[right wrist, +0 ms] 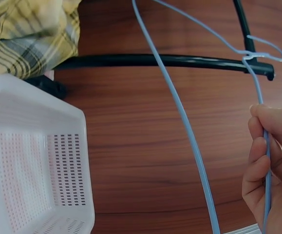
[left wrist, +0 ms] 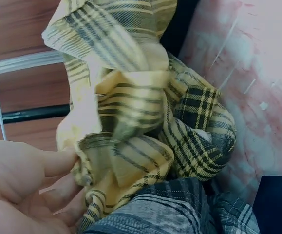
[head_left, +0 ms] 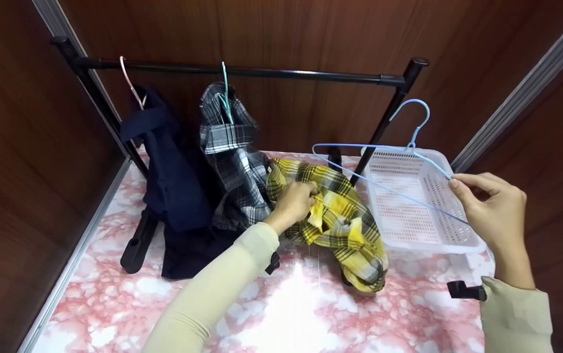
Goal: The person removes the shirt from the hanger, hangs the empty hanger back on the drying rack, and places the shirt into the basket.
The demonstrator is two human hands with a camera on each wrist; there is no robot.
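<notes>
A yellow plaid shirt [head_left: 340,215] lies crumpled on the pink marbled table [head_left: 281,314]. My left hand [head_left: 293,201] grips a bunch of its cloth; in the left wrist view the fingers [left wrist: 58,161] pinch the yellow plaid shirt [left wrist: 145,122]. My right hand [head_left: 494,208] pinches one arm of a light blue wire hanger [head_left: 384,169] held above a white plastic basket [head_left: 416,201]. In the right wrist view the fingers [right wrist: 265,161] curl round the blue hanger [right wrist: 179,112].
A black clothes rail [head_left: 242,72] crosses the back. On it hang a navy garment [head_left: 168,166] on a pink hanger and a grey plaid shirt [head_left: 234,162] on a teal hanger. Wooden walls close in on three sides.
</notes>
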